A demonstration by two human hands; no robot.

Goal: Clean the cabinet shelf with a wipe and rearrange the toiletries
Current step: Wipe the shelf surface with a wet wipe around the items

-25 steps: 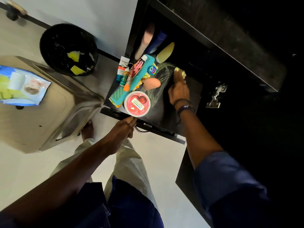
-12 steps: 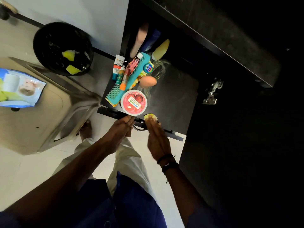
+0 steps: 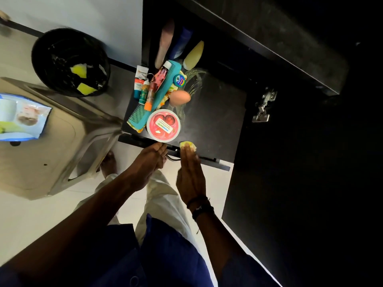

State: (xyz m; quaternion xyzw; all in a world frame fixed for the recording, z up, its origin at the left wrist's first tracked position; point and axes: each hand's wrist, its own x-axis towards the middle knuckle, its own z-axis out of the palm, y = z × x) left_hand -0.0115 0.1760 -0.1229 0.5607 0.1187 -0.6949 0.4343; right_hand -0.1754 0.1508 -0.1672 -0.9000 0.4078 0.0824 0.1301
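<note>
The black cabinet shelf carries toiletries bunched on its left side: a teal comb, a round pink-lidded jar, a peach egg-shaped sponge, a small blue tin, tubes and bottles at the back. My right hand presses a yellow wipe flat on the shelf's front edge, right of the jar. My left hand rests with fingers on the front edge below the jar, holding nothing.
A black bin with used yellow wipes stands on the floor at left. A beige stool holds a blue wipe packet. The cabinet hinge sits right of the shelf. My legs stand below.
My right hand drew the wipe from the back of the shelf forward to the front edge. The left hand stayed on the front edge.
</note>
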